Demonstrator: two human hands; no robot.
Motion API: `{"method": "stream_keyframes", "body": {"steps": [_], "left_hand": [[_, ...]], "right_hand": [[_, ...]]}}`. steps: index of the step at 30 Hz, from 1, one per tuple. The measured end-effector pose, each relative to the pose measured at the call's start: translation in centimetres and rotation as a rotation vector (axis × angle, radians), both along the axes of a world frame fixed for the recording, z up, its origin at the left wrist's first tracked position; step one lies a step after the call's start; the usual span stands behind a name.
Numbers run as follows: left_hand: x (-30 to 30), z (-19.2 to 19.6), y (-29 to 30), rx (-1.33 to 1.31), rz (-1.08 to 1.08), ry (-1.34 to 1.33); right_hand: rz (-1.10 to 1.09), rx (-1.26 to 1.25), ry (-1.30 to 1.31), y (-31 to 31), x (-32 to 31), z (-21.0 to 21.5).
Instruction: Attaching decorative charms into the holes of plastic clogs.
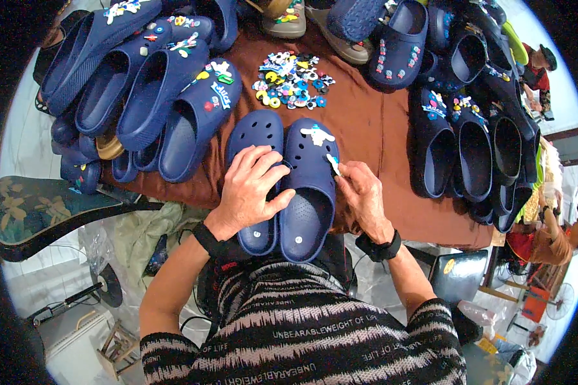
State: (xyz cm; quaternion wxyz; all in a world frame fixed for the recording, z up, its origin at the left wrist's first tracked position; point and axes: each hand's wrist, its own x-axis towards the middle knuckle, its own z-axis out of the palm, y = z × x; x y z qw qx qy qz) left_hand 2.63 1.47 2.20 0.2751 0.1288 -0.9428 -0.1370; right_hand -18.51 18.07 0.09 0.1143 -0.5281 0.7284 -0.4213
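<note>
A pair of navy clogs lies side by side at the table's near edge, toes pointing away. My left hand (253, 186) lies over the left clog (255, 125), its curled fingers and thumb gripping the inner side of the right clog (309, 173). A white figure charm (317, 135) sits on the right clog's toe; the visible top of the left clog has bare holes. My right hand (363, 196) pinches a small white-and-blue charm (333, 163) against the right clog's outer side. Beyond the toes is a pile of loose charms (292, 80).
Decorated navy clogs (196, 122) are heaped at the left, with more clogs (437, 147) at the right. Grey-brown clogs (284, 22) stand at the back of the brown cloth (372, 122). A dark stool (459, 273) stands at lower right. Other people (538, 74) are at far right.
</note>
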Motion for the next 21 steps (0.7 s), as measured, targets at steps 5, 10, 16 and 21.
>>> {"method": "stream_keyframes", "body": {"steps": [5, 10, 16, 21], "left_hand": [[0.0, 0.0, 0.1, 0.005, 0.003, 0.000], [0.0, -0.1, 0.0, 0.008, -0.003, 0.004], [0.0, -0.2, 0.0, 0.015, -0.008, 0.007], [-0.1, -0.1, 0.0, 0.020, -0.016, 0.013]], "right_hand": [[0.032, 0.027, -0.007, 0.0, -0.1, 0.5], [0.102, 0.015, 0.037, -0.1, -0.9, 0.5], [0.176, -0.012, 0.125, -0.2, -1.3, 0.6], [0.234, 0.057, 0.155, -0.2, -1.5, 1.2]]}}
